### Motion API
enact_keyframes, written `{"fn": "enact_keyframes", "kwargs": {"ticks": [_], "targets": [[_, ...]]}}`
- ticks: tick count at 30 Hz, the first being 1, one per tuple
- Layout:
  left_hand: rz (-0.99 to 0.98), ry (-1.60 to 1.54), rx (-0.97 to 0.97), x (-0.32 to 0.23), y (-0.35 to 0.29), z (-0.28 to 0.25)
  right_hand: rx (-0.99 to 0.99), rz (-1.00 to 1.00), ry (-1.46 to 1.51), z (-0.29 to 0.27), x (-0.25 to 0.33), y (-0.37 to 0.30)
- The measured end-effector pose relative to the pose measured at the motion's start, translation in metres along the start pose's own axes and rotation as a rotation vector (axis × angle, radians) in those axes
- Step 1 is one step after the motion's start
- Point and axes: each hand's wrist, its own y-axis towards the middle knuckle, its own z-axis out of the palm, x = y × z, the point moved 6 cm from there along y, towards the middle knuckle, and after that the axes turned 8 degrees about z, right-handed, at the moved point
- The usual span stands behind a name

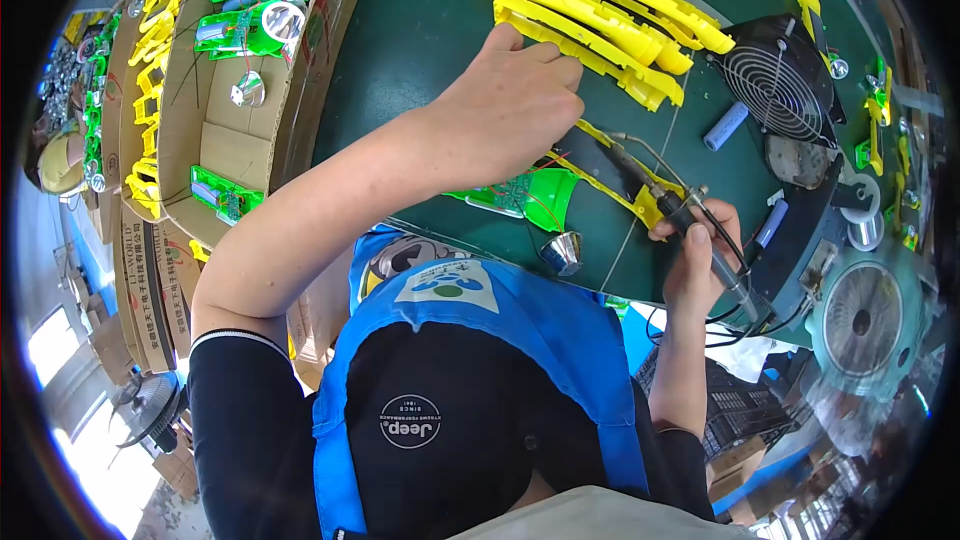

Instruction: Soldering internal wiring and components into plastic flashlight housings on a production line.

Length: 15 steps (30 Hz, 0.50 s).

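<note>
My right hand (698, 265) is wrapped round a soldering iron (705, 240) with a thin curved metal tube along it; its tip points up and left. Under the tip lies a yellow plastic frame (648, 208), its end close to my right fingers. My left hand (505, 105) is beside a stack of long yellow plastic shells (600, 15), its fingers curled, and what they hold, if anything, is hidden. Below it sits a green plastic housing (550, 198) with a small circuit board (512, 195) and red wires. A shiny reflector cup (562, 253) stands near the table edge.
A cardboard box (235, 145) at left holds green housings with batteries and reflectors. To the right are a black fan with a wire grille (768, 90), a blue cylindrical battery (726, 126), a solder spool (864, 230) and a pale green fan (865, 312).
</note>
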Motion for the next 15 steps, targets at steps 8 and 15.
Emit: {"fn": "enact_keyframes", "kwargs": {"ticks": [8, 15], "targets": [[-0.022, 0.022, 0.026, -0.0004, 0.0026, -0.0008, -0.058, -0.195, -0.011, 0.0031, -0.0089, -0.0061], [-0.041, -0.084, 0.027, -0.0020, 0.0006, -0.0087, -0.043, -0.173, -0.074, 0.0038, -0.0065, -0.0052]]}}
